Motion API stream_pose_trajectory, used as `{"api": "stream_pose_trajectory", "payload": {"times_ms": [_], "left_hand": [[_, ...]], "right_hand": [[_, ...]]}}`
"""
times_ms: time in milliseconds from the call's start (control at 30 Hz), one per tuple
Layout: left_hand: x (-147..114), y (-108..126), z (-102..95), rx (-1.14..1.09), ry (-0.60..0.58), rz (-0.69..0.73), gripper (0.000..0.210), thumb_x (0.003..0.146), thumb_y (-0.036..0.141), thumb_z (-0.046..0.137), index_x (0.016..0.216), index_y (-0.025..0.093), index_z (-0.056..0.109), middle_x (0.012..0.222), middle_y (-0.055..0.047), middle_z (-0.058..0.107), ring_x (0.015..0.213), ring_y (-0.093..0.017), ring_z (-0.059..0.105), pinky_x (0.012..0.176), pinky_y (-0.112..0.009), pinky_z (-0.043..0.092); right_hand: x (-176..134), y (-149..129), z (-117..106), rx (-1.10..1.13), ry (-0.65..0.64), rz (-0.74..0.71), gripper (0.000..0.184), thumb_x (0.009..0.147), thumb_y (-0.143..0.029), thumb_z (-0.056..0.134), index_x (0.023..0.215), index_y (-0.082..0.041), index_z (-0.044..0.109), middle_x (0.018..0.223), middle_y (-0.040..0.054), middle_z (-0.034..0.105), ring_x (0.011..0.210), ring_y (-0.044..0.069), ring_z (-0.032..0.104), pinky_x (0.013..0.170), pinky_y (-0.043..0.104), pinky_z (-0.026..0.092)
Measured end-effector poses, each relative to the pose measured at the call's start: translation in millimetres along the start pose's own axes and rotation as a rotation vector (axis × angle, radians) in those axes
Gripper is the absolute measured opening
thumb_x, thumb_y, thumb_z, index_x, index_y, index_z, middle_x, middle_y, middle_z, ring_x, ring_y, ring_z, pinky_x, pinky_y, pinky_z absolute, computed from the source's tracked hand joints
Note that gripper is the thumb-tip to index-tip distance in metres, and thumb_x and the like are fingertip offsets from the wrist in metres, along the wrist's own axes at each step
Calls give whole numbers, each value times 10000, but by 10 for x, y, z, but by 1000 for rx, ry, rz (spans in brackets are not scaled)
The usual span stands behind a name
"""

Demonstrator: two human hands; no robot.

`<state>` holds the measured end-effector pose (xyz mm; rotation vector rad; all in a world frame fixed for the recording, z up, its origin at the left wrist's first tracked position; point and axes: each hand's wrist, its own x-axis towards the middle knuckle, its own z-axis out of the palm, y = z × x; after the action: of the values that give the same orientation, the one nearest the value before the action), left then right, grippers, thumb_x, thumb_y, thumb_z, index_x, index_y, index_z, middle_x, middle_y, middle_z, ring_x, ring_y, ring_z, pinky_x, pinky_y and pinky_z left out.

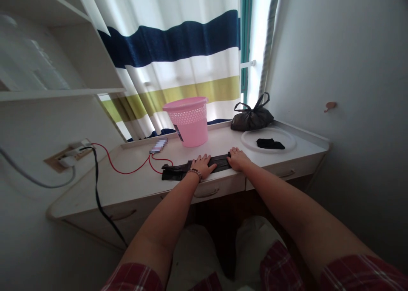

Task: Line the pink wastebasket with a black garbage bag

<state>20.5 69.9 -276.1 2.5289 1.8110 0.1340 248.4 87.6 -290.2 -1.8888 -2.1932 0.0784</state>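
Note:
A black plastic bag [220, 163], folded into a long flat strip, lies along the front edge of the white desk. My left hand [202, 167] rests flat on the middle of the strip, palm down with its fingers spread. At the strip's right end, my right hand [238, 159] has its fingers curled down on the edge of the bag; the fingertips are partly hidden. The strip's left end is loose and crumpled, with one layer lifted a little.
Behind the strip stands a pink basket [194, 131]. A tied black bag [252, 117] sits at the back right, near a white ring-shaped lid [290, 143] with a small folded black piece [270, 143] on it. A phone [159, 145] and red cable [124, 172] lie left.

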Motion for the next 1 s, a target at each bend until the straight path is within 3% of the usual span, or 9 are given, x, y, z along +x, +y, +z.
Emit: {"api": "stream_pose_trajectory", "payload": {"times_ms": [200, 300, 400, 533, 667, 1000], "left_hand": [[-240, -479, -60, 1, 24, -95, 877, 824, 804, 194, 1522, 273, 230, 1607, -45, 153, 1459, -346, 129, 1141, -553, 169], [-314, -556, -82, 2, 28, -113, 868, 830, 796, 187, 1522, 274, 224, 1607, -46, 153, 1461, -341, 126, 1145, -546, 163], [-348, -555, -102, 4, 36, -114, 856, 837, 786, 190, 1519, 270, 226, 1606, -51, 157, 1461, -341, 132, 1146, -545, 163], [-370, -575, -110, 4, 37, -107, 842, 843, 778, 193, 1514, 272, 238, 1605, -46, 162, 1462, -333, 135, 1147, -537, 168], [-386, -648, -97, 0, 47, -81, 828, 853, 766, 199, 1515, 271, 246, 1599, -39, 188, 1455, -325, 160, 1147, -527, 180], [-394, -740, -93, 10, 28, -83, 797, 869, 747, 219, 1517, 283, 231, 1607, -24, 156, 1460, -314, 146, 1150, -509, 172]], "right_hand": [[-19, 14, 7, 36, 62, -26, 526, 960, -348, 369, 1419, -93, 409, 1528, 175, 321, 1422, 281, 253, 1145, 414, 181], [-20, 37, -41, 197, 127, 27, 423, 962, -311, 363, 1287, -122, 556, 1398, 163, 507, 1306, 261, 435, 1086, 358, 283], [-37, 162, -164, 287, 178, 133, 457, 983, -315, 262, 1162, -119, 634, 1169, 155, 656, 1083, 250, 594, 941, 320, 410], [-118, 477, -335, 301, 280, 250, 503, 964, -246, 198, 1183, -83, 620, 1135, 183, 656, 1044, 271, 597, 880, 333, 433], [-174, 696, -373, 402, 361, 196, 423, 905, -195, 316, 1160, -92, 637, 1120, 161, 667, 1032, 257, 602, 904, 315, 429], [-188, 691, -290, 410, 437, 248, 452, 905, -200, 324, 1262, -121, 589, 1230, 149, 628, 1138, 268, 565, 996, 347, 400]]}}
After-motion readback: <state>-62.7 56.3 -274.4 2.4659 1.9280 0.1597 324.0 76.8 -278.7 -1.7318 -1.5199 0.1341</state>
